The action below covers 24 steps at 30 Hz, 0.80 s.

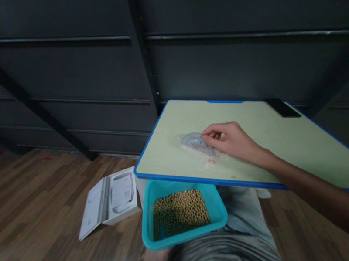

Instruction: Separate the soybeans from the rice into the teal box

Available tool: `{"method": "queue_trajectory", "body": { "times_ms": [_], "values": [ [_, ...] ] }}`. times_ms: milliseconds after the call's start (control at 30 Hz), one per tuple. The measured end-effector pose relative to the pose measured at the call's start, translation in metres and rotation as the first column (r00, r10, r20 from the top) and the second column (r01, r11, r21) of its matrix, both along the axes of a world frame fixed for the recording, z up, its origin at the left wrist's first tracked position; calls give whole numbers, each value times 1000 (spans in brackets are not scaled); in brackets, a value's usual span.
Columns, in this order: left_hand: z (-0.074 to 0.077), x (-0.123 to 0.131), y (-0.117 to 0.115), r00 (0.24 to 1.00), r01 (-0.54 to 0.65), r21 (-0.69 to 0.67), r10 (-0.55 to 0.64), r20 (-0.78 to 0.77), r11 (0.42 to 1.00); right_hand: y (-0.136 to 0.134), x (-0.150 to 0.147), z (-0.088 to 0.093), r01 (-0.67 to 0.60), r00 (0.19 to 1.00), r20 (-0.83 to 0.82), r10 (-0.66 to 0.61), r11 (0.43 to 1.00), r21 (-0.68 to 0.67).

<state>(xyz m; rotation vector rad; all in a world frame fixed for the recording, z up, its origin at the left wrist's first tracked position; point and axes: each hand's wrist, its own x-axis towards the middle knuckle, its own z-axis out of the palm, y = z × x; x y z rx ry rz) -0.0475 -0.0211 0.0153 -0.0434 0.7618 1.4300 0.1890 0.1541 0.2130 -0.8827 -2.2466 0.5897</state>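
My right hand [224,138] pinches a clear protractor [194,143] over the pale board with a blue edge [250,131]. Whitish crumbs and a few orange bits [211,160] lie beside the protractor. Below the board's near edge, my left hand [159,256] is under a turquoise tray [220,218]; its fingers are hidden by the tray. Round tan beans [187,208] fill much of the tray's bottom, partly in shadow.
A black phone [282,108] lies at the board's far right. On the wooden floor [40,204] at left sits an open white box [106,203]. A dark metal wall [92,68] stands behind the board.
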Motion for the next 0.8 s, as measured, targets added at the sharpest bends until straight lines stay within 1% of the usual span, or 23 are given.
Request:
{"method": "queue_trajectory", "body": {
  "times_ms": [100,133,200,267,367,433,467,533,633,700,800],
  "values": [
    [3,5,1,996,-2,-43,-2,-93,999,-14,6,2,-78,997,2,78,996,-45],
    [6,6,2,995,2,-26,-5,-100,1000,-18,7,1,-105,994,15,106,993,-56],
    [9,8,2,995,9,32,-6,-100,999,-24,8,-2,-149,987,49,153,986,-78],
    [9,8,2,996,29,118,-19,-86,993,-25,8,-5,-166,981,86,174,982,-87],
    [3,3,2,996,94,275,-89,-30,957,-16,12,-6,-132,979,147,138,990,-52],
    [-4,-1,2,991,109,331,-127,33,937,-8,16,-5,-97,981,168,98,995,-14],
    [-7,-2,3,989,100,339,-132,72,935,-3,18,-4,-87,981,176,85,996,-1],
    [-16,-5,4,985,48,331,-100,142,942,4,22,-2,-81,979,190,77,997,12],
    [-28,-8,6,985,-26,271,-21,169,962,9,27,-1,-84,976,204,77,996,23],
    [-34,-10,6,989,-29,231,-6,149,972,10,28,-1,-80,982,171,75,997,18],
    [-39,-13,5,990,2,215,-32,135,977,10,29,-6,-35,998,58,33,999,20]
  ]
}}
